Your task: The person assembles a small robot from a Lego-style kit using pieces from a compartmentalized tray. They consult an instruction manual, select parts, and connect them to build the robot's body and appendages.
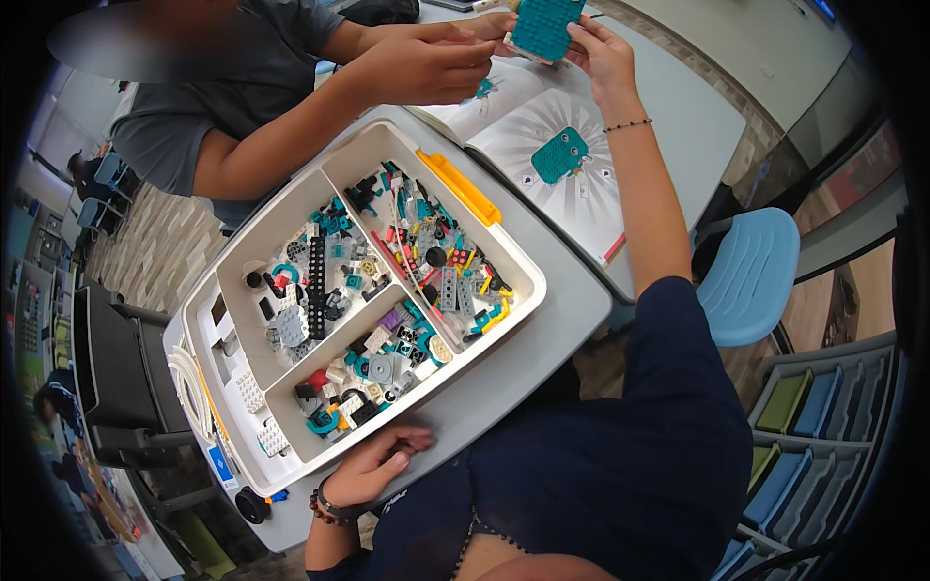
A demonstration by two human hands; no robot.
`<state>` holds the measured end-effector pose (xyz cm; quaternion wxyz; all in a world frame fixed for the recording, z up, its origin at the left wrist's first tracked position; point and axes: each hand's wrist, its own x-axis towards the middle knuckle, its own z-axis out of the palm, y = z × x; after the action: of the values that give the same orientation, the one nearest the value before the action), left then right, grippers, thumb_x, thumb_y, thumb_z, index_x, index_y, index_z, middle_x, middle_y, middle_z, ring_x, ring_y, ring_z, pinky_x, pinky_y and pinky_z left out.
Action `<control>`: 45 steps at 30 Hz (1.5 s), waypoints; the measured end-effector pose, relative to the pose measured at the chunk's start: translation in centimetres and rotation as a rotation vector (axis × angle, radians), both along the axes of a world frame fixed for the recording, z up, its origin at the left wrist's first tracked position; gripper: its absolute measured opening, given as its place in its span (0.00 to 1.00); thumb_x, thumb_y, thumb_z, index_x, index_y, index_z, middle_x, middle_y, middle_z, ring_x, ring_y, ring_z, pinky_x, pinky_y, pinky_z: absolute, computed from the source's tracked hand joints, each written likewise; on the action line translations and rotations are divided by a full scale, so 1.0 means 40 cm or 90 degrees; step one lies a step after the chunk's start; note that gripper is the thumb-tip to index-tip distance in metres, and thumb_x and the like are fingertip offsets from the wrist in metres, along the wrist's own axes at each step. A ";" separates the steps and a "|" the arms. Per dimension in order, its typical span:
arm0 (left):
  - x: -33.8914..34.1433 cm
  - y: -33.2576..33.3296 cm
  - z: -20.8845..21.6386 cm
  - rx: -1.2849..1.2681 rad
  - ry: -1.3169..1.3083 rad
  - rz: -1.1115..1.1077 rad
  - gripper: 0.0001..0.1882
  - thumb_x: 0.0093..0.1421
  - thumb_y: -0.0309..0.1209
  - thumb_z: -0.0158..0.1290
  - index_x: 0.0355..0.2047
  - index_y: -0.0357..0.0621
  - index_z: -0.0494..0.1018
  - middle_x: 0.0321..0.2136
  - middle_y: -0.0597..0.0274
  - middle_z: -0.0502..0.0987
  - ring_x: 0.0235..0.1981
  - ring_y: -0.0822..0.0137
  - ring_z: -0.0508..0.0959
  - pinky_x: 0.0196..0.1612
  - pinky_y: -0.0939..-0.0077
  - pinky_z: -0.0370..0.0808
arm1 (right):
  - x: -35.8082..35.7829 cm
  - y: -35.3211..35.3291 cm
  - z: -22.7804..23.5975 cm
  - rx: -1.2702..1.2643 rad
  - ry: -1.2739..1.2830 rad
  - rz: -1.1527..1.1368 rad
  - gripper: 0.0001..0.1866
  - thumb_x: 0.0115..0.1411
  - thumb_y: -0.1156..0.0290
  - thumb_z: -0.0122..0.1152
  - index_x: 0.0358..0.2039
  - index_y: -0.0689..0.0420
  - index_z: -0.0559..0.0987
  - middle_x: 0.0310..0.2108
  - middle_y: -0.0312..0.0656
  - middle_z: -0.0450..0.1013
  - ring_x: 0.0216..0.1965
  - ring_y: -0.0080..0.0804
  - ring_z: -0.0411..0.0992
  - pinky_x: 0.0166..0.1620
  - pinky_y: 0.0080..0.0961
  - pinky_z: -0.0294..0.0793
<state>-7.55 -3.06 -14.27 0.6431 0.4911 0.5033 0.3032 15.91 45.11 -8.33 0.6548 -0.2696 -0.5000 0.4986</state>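
Note:
My right hand (603,63) is raised at the far side of the table, its thumb and fingers gripping the edge of a teal studded building-brick model (542,27). The model's underside has some white parts, mostly hidden. A co-worker's hand (441,63) is close to its left side, and their other hand is partly hidden behind it. My left hand (373,467) rests by the table's near edge with fingers apart, holding nothing, next to a white sorting tray (528,281). Beneath the model lies an open instruction booklet (591,208) picturing a similar teal block.
Loose bricks (378,368) in teal, white, grey and black fill the tray's compartments. A yellow latch (460,186) sits on its rim. A white cable (189,387) and a black wheel (252,505) lie beside it. A blue chair (751,276) stands at right, near drawer shelves (814,407).

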 end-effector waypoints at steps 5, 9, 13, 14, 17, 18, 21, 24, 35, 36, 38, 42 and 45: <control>-0.001 0.000 0.001 0.003 0.003 -0.003 0.23 0.62 0.39 0.40 0.51 0.32 0.60 0.45 0.52 0.69 0.48 0.64 0.68 0.53 0.70 0.63 | -0.004 0.008 -0.012 0.013 -0.028 -0.013 0.15 0.52 0.75 0.60 0.41 0.66 0.73 0.32 0.41 0.73 0.30 0.26 0.73 0.35 0.22 0.76; -0.002 0.000 -0.002 0.009 0.011 -0.005 0.24 0.62 0.40 0.41 0.51 0.33 0.60 0.45 0.51 0.69 0.48 0.64 0.69 0.52 0.70 0.63 | -0.014 0.000 -0.015 0.026 -0.051 -0.041 0.15 0.53 0.75 0.59 0.41 0.68 0.72 0.33 0.42 0.73 0.30 0.27 0.73 0.34 0.22 0.77; -0.001 -0.002 -0.002 0.018 0.013 0.001 0.23 0.62 0.40 0.41 0.51 0.33 0.60 0.45 0.51 0.69 0.48 0.64 0.69 0.52 0.70 0.64 | -0.026 -0.001 -0.023 0.050 -0.041 -0.039 0.15 0.52 0.76 0.60 0.39 0.69 0.72 0.31 0.43 0.73 0.28 0.26 0.74 0.32 0.20 0.78; -0.001 0.000 0.000 0.022 0.017 -0.002 0.23 0.62 0.39 0.41 0.50 0.33 0.61 0.45 0.52 0.70 0.48 0.64 0.69 0.52 0.71 0.64 | -0.025 0.002 -0.027 0.049 -0.044 -0.035 0.15 0.52 0.76 0.60 0.39 0.69 0.72 0.31 0.43 0.73 0.28 0.26 0.74 0.32 0.20 0.78; 0.000 0.004 0.006 0.016 0.018 -0.003 0.22 0.62 0.39 0.41 0.50 0.33 0.61 0.44 0.52 0.70 0.47 0.64 0.69 0.52 0.71 0.64 | -0.028 0.013 -0.038 0.050 -0.037 -0.033 0.14 0.52 0.76 0.60 0.38 0.70 0.72 0.31 0.43 0.73 0.28 0.27 0.74 0.31 0.20 0.78; 0.001 0.005 0.008 0.016 0.019 -0.003 0.22 0.62 0.39 0.41 0.50 0.33 0.61 0.44 0.52 0.70 0.47 0.64 0.69 0.52 0.71 0.64 | -0.029 0.016 -0.043 0.051 -0.032 -0.035 0.14 0.52 0.76 0.60 0.38 0.70 0.72 0.30 0.43 0.73 0.28 0.27 0.74 0.31 0.20 0.78; 0.005 0.001 0.009 0.016 0.018 0.005 0.22 0.62 0.39 0.41 0.50 0.33 0.61 0.44 0.52 0.70 0.48 0.64 0.69 0.52 0.71 0.64 | -0.036 0.008 -0.043 0.043 -0.031 -0.017 0.14 0.52 0.77 0.59 0.38 0.70 0.72 0.30 0.43 0.73 0.27 0.27 0.74 0.31 0.20 0.79; 0.002 -0.001 0.004 0.018 0.013 0.004 0.23 0.62 0.39 0.41 0.50 0.33 0.61 0.44 0.52 0.70 0.48 0.64 0.69 0.52 0.71 0.64 | -0.034 -0.003 -0.040 0.044 -0.046 -0.016 0.13 0.52 0.77 0.59 0.38 0.70 0.72 0.29 0.42 0.73 0.26 0.26 0.74 0.30 0.20 0.78; 0.003 0.013 0.254 0.158 0.134 -0.129 0.18 0.55 0.33 0.51 0.44 0.36 0.68 0.40 0.53 0.72 0.41 0.59 0.72 0.47 0.69 0.66 | -0.065 -0.004 -0.035 0.004 -0.055 -0.006 0.12 0.52 0.77 0.59 0.35 0.69 0.72 0.27 0.42 0.73 0.24 0.24 0.73 0.28 0.16 0.77; 0.002 0.032 0.294 0.208 0.192 -0.138 0.18 0.54 0.32 0.52 0.43 0.36 0.69 0.38 0.53 0.73 0.40 0.58 0.73 0.46 0.69 0.67 | -0.065 -0.004 -0.034 0.003 -0.056 -0.002 0.11 0.52 0.77 0.59 0.35 0.69 0.72 0.27 0.42 0.73 0.24 0.24 0.73 0.28 0.16 0.77; 0.004 0.098 0.370 0.305 0.329 -0.148 0.17 0.52 0.30 0.53 0.42 0.37 0.69 0.35 0.54 0.74 0.39 0.59 0.74 0.43 0.70 0.68 | -0.046 -0.002 -0.030 0.003 -0.062 0.007 0.14 0.52 0.76 0.59 0.37 0.70 0.71 0.29 0.43 0.73 0.27 0.25 0.73 0.30 0.17 0.78; 0.024 0.297 0.409 0.421 0.421 -0.038 0.15 0.52 0.29 0.51 0.40 0.36 0.70 0.35 0.55 0.74 0.36 0.62 0.74 0.40 0.74 0.68 | -0.020 0.013 -0.040 -0.004 -0.088 -0.001 0.14 0.52 0.75 0.59 0.37 0.70 0.70 0.30 0.43 0.73 0.28 0.27 0.74 0.31 0.17 0.78; 0.051 0.480 0.363 0.348 0.289 0.067 0.16 0.57 0.34 0.46 0.42 0.35 0.68 0.39 0.58 0.73 0.43 0.70 0.71 0.47 0.76 0.66 | -0.036 0.000 -0.038 -0.004 -0.090 0.024 0.14 0.53 0.75 0.59 0.36 0.70 0.70 0.29 0.44 0.73 0.27 0.28 0.75 0.30 0.17 0.78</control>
<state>-5.51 16.12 0.27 0.3429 0.6732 0.5584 0.3427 14.48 45.13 -9.85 0.6077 -0.2967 -0.5481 0.4921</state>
